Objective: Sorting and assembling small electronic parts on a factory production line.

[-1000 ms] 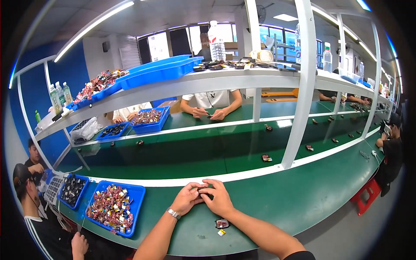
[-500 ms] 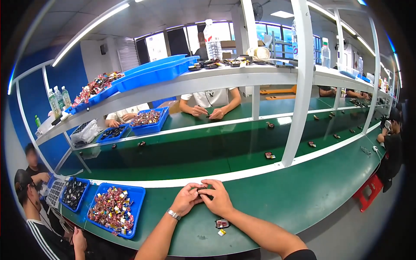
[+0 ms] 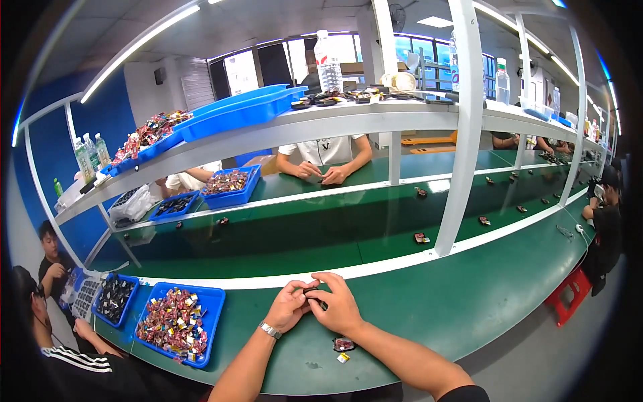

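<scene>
Above the near green worktop, both my hands are closed around a small black casing. My left hand, with a metal watch band on its wrist, grips the casing from the left. The fingers of my right hand press on it from the right and partly cover it. Just below my hands, next to my right forearm, a small black-rimmed unit with a reddish inside lies on the worktop. A small yellow and white piece sits at its lower edge.
Left of my hands stands a blue tray heaped with reddish parts; beyond it, another blue tray holds black parts. A conveyor belt carries scattered small units behind a white rail. A white post and shelf rise ahead. Co-workers sit around.
The units on the belt have shifted slightly to the right. My hands stay in place on the casing, with the right fingers slightly moved. Co-workers at the lower left have changed posture.
</scene>
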Action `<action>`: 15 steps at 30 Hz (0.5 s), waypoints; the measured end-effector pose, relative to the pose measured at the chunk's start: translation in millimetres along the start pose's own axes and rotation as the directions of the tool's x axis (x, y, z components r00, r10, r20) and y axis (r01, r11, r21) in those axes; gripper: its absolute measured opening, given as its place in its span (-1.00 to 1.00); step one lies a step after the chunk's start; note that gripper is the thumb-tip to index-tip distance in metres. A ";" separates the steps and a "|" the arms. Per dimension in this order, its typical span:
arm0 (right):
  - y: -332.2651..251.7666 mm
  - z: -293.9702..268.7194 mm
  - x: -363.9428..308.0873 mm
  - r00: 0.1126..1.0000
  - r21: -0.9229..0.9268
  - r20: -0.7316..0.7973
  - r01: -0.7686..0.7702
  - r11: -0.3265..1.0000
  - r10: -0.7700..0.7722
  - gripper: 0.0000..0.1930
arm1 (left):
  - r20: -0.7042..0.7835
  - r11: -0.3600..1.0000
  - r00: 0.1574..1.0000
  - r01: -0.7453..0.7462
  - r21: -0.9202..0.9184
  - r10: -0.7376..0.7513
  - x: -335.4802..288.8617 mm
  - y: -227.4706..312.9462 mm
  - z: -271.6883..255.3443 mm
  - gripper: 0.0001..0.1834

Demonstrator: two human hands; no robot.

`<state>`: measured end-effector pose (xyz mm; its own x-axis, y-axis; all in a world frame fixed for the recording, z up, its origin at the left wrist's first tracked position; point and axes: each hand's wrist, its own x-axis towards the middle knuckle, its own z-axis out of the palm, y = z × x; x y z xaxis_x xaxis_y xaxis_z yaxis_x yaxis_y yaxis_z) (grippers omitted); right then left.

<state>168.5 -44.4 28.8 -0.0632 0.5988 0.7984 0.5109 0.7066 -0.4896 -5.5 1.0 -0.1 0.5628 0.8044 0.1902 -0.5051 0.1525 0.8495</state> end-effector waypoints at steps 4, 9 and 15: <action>-3.7 2.6 0.3 0.999 -0.024 -0.023 0.022 0.999 -0.022 -0.80 | 0.016 0.999 1.000 -0.011 -0.031 0.012 -1.5 0.1 -0.9 -0.73; -1.2 -1.1 -0.1 0.999 -0.025 -0.035 0.018 1.000 -0.019 -0.81 | -0.003 0.999 1.000 0.007 -0.049 -0.007 0.1 0.9 6.0 -0.74; 1.4 2.5 -3.7 0.999 0.029 -0.025 -0.038 0.999 0.039 -0.83 | 0.000 0.997 0.999 0.044 -0.069 -0.044 -0.7 1.3 5.5 -0.73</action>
<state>167.3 -44.7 24.3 -0.0219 0.6161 0.7874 0.4877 0.6941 -0.5295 -3.0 -2.6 3.6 0.5846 0.7968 0.1529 -0.5236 0.2266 0.8213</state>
